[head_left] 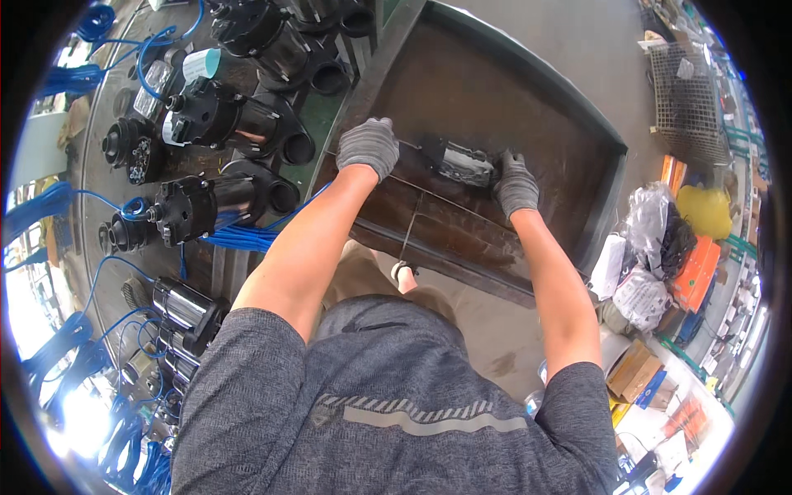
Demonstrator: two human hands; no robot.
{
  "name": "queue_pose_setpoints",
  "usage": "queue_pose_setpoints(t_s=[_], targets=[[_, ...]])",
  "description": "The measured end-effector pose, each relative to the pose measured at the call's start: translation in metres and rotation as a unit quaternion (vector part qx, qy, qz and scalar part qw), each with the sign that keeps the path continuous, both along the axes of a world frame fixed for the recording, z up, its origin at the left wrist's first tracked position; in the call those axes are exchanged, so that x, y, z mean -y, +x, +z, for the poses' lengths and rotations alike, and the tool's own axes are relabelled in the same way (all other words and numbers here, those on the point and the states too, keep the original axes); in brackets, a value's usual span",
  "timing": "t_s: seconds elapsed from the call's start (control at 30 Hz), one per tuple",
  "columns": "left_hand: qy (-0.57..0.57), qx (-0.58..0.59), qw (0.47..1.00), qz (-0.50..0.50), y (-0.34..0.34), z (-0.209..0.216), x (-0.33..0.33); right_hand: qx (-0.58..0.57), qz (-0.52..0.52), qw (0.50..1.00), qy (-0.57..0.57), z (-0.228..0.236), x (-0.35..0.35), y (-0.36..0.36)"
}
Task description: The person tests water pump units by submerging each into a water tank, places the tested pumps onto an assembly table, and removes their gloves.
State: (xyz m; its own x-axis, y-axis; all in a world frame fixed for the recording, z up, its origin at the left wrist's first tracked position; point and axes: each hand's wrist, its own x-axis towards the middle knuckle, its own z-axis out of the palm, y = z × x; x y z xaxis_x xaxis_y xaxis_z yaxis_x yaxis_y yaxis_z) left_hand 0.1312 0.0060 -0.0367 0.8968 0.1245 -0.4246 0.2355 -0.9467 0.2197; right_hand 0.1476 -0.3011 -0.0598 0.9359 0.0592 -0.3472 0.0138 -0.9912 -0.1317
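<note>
My left hand (369,149), in a grey knitted glove, is closed at the left near corner of a large dark metal tray (487,78); its fingers curl over the edge there. Inside the tray, toward the near side, lies a dark piece with a shiny silver-grey face (466,165); its exact kind is unclear. My right hand (518,186), gloved alike, is closed at the right end of this piece, thumb side uppermost. The fingertips of both hands are hidden. The tray has raised walls and a brown, worn bottom.
To the left, a metal bench (87,177) carries several black pumps (219,120) with coiled blue cables (49,210). On the right lie a wire basket (685,99), a yellow bag (704,210), clear plastic bags (648,223), an orange box (695,272) and a cardboard box (634,370).
</note>
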Motion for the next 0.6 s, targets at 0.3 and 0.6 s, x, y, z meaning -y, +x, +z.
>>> queue_pose_setpoints(t_s=[0.3, 0.6], targets=[[0.047, 0.003, 0.998, 0.029, 0.001, -0.002, 0.008, -0.006, 0.054, 0.998, 0.045, 0.008, 0.044, -0.023], [0.071, 0.004, 0.997, 0.030, 0.003, 0.003, 0.012, 0.146, -0.023, 0.982, 0.115, 0.018, 0.181, -0.082]])
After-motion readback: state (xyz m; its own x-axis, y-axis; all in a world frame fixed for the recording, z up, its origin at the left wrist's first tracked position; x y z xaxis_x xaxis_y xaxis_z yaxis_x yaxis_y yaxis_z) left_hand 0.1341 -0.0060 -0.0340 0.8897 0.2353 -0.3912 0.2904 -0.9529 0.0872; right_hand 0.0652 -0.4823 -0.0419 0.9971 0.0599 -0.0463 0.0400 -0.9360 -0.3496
